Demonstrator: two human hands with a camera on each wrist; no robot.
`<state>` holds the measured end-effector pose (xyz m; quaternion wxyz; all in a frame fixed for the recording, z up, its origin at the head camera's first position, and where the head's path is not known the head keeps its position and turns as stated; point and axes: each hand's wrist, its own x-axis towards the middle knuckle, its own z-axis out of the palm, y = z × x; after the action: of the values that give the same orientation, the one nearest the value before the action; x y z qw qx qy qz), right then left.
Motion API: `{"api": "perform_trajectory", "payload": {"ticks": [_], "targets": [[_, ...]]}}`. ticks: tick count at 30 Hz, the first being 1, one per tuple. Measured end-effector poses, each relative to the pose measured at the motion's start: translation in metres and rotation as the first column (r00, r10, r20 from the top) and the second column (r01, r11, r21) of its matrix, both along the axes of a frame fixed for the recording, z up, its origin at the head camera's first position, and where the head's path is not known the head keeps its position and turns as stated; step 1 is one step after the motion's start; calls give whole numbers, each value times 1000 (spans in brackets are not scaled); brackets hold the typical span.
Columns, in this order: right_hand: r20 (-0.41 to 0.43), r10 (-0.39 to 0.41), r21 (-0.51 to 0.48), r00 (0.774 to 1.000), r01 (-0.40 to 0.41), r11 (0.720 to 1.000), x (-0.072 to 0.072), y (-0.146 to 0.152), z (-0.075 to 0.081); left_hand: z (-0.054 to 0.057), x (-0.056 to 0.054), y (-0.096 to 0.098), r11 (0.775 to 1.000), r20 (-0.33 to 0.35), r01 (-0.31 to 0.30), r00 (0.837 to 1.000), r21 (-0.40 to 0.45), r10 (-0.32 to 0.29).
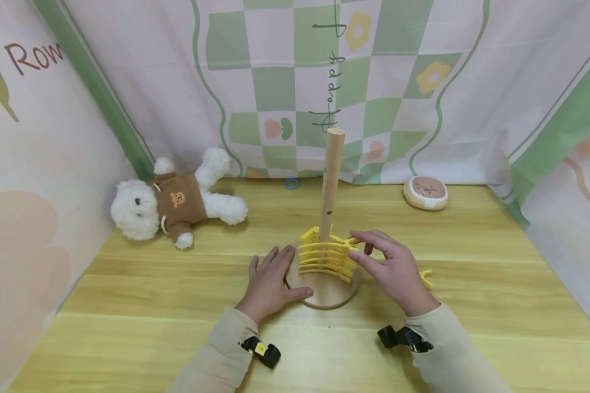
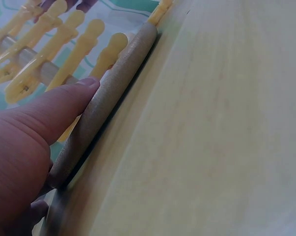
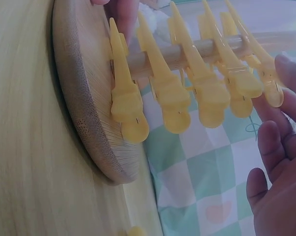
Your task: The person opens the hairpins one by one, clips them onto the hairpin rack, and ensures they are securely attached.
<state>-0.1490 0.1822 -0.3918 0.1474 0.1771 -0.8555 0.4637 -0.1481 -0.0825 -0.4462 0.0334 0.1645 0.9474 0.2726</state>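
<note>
A wooden post (image 1: 331,180) stands upright on a round wooden base (image 1: 324,295). Around its lower part sit several yellow plastic pieces (image 3: 170,101), stacked in layers with gaps, each with a pointed end and a rounded knob. My left hand (image 1: 271,284) lies along the base's left side, fingers stretched out and thumb resting on the rim, as the left wrist view also shows. With thumb and fingertips, my right hand (image 1: 390,267) pinches the knob end of the top yellow piece (image 3: 271,91), at the right of the stack.
Another yellow piece (image 1: 425,278) lies on the table behind my right wrist. A white plush bear (image 1: 179,202) in a brown top lies at the back left. Near the curtain are a small blue ring (image 1: 291,184) and a pink-and-white rounded device (image 1: 426,192).
</note>
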Motion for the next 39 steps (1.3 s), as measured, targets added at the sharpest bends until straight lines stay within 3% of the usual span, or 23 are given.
{"api": "perform_trajectory", "payload": {"ticks": [4,10,13,20,27,39], "targets": [[33,8,5,999,-9,1000,-1,2,-1,1,0,0,1000,-3,1,1000,9,-1],[180,55,24,982,-60,998,-5,6,-9,0,0,0,1000,2,-4,1000,8,4],[216,47,50,975,-59,997,-7,7,-14,0,1,0,1000,4,-4,1000,6,4],[165,-9,33,986,4,999,-8,8,-17,1,0,0,1000,-4,0,1000,12,1],[153,-5,33,988,0,999,-5,11,-14,0,0,1,1000,1,-1,1000,15,1],[121,-47,111,992,33,993,8,48,-18,2,2,0,1000,6,4,1000,21,-4]]}}
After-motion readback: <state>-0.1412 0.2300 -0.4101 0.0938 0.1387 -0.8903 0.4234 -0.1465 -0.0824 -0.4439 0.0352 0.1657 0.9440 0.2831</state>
